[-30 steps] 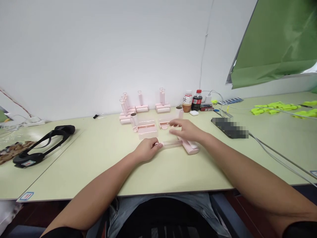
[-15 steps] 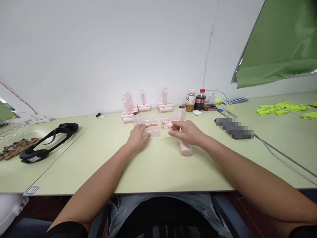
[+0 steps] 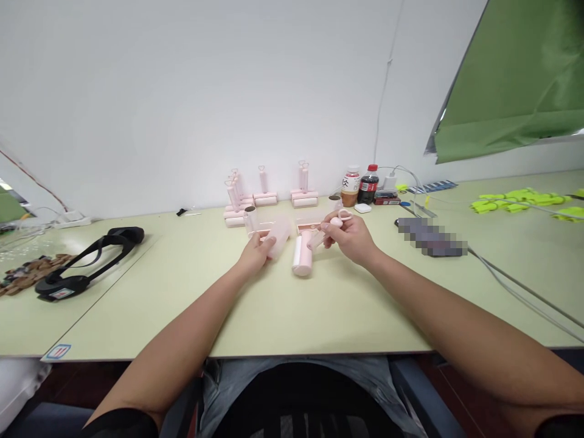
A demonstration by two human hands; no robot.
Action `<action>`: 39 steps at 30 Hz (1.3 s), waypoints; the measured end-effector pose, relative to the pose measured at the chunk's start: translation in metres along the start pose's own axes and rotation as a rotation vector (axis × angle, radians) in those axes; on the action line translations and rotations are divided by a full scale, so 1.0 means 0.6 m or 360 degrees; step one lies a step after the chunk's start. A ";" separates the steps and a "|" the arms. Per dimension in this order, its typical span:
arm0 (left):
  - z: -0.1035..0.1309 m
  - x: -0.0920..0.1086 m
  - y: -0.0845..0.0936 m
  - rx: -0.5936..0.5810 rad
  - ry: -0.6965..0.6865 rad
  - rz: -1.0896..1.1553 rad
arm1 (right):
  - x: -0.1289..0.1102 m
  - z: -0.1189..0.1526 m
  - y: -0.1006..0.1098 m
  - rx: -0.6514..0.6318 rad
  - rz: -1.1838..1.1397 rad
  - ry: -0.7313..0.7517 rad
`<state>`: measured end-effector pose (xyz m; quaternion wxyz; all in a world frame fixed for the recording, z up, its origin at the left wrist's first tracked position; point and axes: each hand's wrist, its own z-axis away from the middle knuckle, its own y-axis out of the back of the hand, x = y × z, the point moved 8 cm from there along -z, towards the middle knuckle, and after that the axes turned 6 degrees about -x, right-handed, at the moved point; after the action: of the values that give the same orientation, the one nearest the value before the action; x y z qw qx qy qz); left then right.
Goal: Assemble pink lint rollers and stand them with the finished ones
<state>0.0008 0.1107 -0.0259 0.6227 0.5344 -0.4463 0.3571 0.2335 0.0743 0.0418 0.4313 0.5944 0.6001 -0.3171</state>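
Note:
My left hand [image 3: 256,250] is closed on a translucent pinkish cover [image 3: 279,236], which is tilted above the table. My right hand [image 3: 349,236] grips the handle [image 3: 343,215] of a pink roller [image 3: 303,254], its fingers wrapped round the part near the ring-shaped end. The roller's cylinder, pink with a white strip, hangs between my hands, left of the right hand. Behind the hands, a small clear-walled roll [image 3: 250,220] with a dark open end stands at the left, and another such roll [image 3: 335,202] stands at the right, partly hidden.
Several pink rollers [image 3: 305,198] stand by the wall, handles up. Two bottles [image 3: 351,186], a white case [image 3: 363,208] and a blurred dark device [image 3: 431,237] are at the right. A black headset [image 3: 86,261] lies left. Yellow-green pieces [image 3: 515,201] lie far right.
The roller has swung left and lifted, its handle now upright in my right hand. My left hand has taken hold of the translucent cover and raised it.

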 end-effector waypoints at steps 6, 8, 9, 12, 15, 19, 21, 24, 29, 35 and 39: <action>0.001 -0.004 -0.018 -0.0138 0.0089 0.0595 | -0.001 0.003 0.007 0.0097 -0.0303 0.0098; 0.003 -0.001 -0.026 -0.0217 0.0070 0.0676 | -0.001 0.004 0.005 0.0092 -0.0348 0.0101; 0.004 0.000 -0.029 -0.0255 0.0057 0.0705 | 0.000 0.004 0.003 0.0082 -0.0363 0.0105; 0.007 0.005 -0.037 -0.0337 0.0004 0.0764 | 0.001 0.004 -0.001 0.0052 -0.0392 0.0112; 0.009 0.007 -0.038 -0.0349 -0.0020 0.0791 | 0.003 0.003 -0.002 0.0046 -0.0418 0.0102; 0.007 0.009 -0.036 -0.0355 -0.0053 0.0802 | 0.003 0.003 -0.001 0.0060 -0.0459 0.0095; 0.006 0.009 -0.035 -0.0348 -0.0072 0.0784 | 0.002 0.003 -0.001 0.0060 -0.0458 0.0093; 0.003 0.006 -0.032 -0.0293 -0.0072 0.0705 | 0.002 0.003 -0.003 0.0050 -0.0457 0.0085; 0.003 0.003 -0.031 -0.0248 -0.0081 0.0618 | 0.004 0.003 -0.002 0.0072 -0.0452 0.0061; 0.010 0.014 -0.040 -0.0388 -0.0116 0.0754 | 0.002 0.004 -0.003 0.0031 -0.0454 0.0112; 0.012 0.016 -0.042 -0.0415 -0.0138 0.0755 | 0.004 0.004 -0.005 0.0020 -0.0464 0.0119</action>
<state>0.0259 0.0988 -0.0251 0.5654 0.3451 -0.6275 0.4092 0.2313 0.0728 0.0382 0.3542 0.5151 0.6936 -0.3578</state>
